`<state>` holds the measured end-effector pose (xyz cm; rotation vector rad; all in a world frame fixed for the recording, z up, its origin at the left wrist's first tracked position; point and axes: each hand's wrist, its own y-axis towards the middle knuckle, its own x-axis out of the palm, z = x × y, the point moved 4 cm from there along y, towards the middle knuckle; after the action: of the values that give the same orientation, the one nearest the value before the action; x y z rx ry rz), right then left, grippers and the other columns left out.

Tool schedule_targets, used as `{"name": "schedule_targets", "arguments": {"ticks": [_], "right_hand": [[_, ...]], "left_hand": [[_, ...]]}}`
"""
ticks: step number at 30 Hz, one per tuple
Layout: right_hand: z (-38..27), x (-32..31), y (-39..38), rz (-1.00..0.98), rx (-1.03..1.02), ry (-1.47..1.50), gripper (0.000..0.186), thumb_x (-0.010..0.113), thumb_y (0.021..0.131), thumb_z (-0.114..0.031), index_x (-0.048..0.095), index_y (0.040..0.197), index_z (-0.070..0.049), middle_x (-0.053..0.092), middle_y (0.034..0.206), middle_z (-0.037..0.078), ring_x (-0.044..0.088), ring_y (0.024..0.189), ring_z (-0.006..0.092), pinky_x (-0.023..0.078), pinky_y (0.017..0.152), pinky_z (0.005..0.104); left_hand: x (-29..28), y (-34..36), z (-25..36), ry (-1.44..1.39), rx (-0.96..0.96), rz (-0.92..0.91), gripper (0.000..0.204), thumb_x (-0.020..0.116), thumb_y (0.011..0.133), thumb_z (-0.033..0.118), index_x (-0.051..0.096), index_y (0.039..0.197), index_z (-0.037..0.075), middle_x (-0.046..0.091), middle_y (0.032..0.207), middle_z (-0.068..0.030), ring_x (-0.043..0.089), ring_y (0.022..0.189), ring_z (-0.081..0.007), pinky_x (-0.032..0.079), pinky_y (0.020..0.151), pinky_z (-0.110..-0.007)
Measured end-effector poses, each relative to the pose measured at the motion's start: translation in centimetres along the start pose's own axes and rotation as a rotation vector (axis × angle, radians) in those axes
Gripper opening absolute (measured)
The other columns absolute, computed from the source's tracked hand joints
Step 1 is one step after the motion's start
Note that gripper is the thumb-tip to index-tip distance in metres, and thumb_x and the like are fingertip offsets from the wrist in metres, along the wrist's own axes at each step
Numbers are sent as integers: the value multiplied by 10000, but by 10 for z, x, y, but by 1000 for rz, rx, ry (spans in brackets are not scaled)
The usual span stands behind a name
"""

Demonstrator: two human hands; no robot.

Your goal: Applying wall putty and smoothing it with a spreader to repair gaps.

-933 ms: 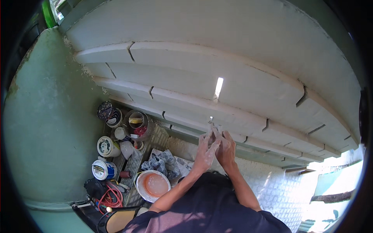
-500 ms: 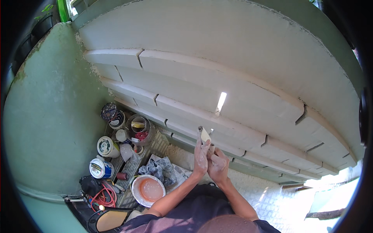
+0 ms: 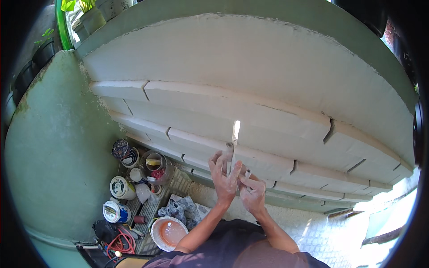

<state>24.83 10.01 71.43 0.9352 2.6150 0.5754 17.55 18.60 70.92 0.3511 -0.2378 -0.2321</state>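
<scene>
Both my hands, dusted with whitish powder, are raised close together before the white grooved wall. My left hand has its fingers and thumb around a pale, flat-bladed tool, seen nearly edge-on, with a grey rounded end above the fingers. Beside it, my right hand is closed, fingers bent, around a second slim tool; only its rounded grey end shows. Whether the two tools touch is hidden by the fingers. A narrow bright strip shows on the wall just beyond my hands.
A bucket of pinkish liquid stands left of my forearm, by a crumpled grey plastic sheet. Paint tubs, a clear container and a red hose lie along the green wall. Potted plants stand on top.
My view has tilted and shifted, so the wall sits lower and further left. My left fingers have spread more, and the flat tool has turned from its broad face toward its edge.
</scene>
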Motion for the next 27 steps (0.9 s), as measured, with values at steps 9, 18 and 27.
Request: {"name": "schedule_targets", "arguments": {"ticks": [9,18,27], "right_hand": [[-24,-24,13,-68,-189,-271,339,549,680,128,684,960,-7,644,906,187,638,738,359,505,633,371],[-32,-36,24,-76,-356,-273,343,582,629,113,687,932,-6,644,1028,176,642,887,352,532,728,377],[-39,-58,18,-104,-418,-324,459,543,629,91,690,1045,-36,480,1338,259,483,1236,417,434,998,415]], "left_hand": [[29,12,37,508,218,-123,711,647,867,301,349,1398,-65,366,1378,-215,468,999,-195,409,853,-296],[44,16,24,-288,-370,-71,571,499,758,29,464,1324,-33,559,1215,-148,577,1020,-196,458,885,-280],[58,59,107,34,556,-5,470,396,959,83,340,1389,-100,298,1476,-262,315,1372,-334,256,1102,-376]]}}
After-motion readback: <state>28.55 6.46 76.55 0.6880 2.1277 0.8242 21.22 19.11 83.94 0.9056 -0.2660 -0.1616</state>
